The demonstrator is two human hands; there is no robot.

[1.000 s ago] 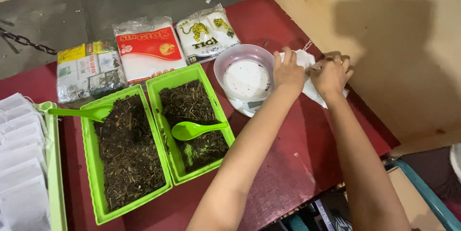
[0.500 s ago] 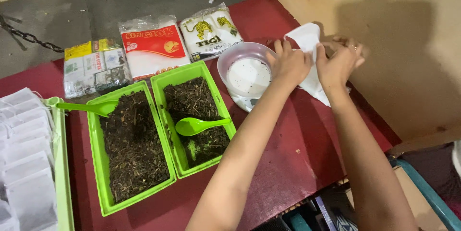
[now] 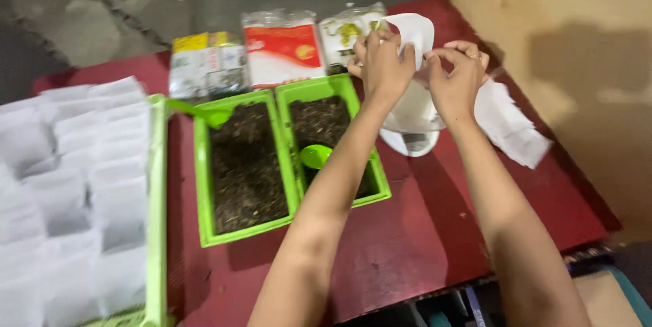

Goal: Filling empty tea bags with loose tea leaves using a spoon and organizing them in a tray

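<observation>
Left hand (image 3: 382, 62) and right hand (image 3: 456, 72): fingers pinch one white paper bag (image 3: 412, 30), held above the scale (image 3: 411, 133). Judgement: pull its mouth apart gently, thumbs just inside the edge, so the paper doesn't tear.

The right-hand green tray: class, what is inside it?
The right-hand green tray holds dark dried leaf matter and a green plastic scoop. The left forearm covers part of its contents.
</observation>
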